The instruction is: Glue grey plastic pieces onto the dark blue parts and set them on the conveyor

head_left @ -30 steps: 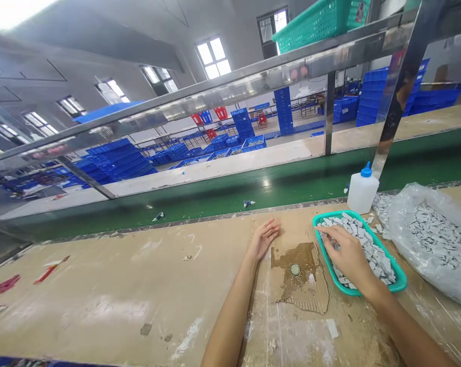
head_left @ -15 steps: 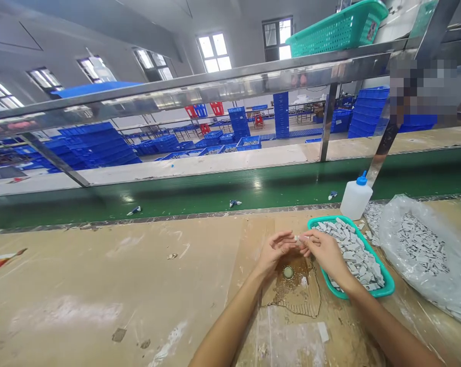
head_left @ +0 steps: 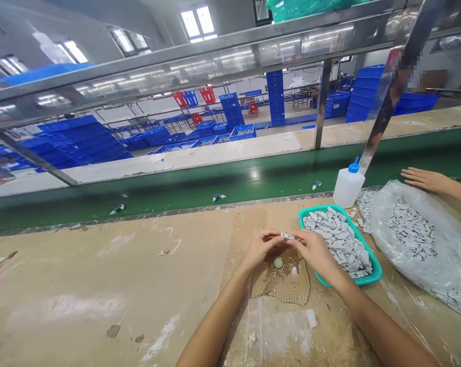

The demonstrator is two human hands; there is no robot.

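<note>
Between my two hands is a small light grey piece, pinched at both ends. My left hand closes on its left end, and my right hand closes on its right end. Below them lies a worn cardboard sheet with a small round disc on it. Just right of my right hand is a green basket full of similar grey pieces.
Behind the basket stands a white bottle with a blue cap. A clear plastic bag of small parts lies at the right. Another person's hand is over the green conveyor, which carries small blue-and-white parts. A metal frame crosses above.
The grey piece now shows lengthwise between both hands' fingertips. Another person's hand has come in at the right. The camera view has shifted, and small parts on the conveyor appear further left.
</note>
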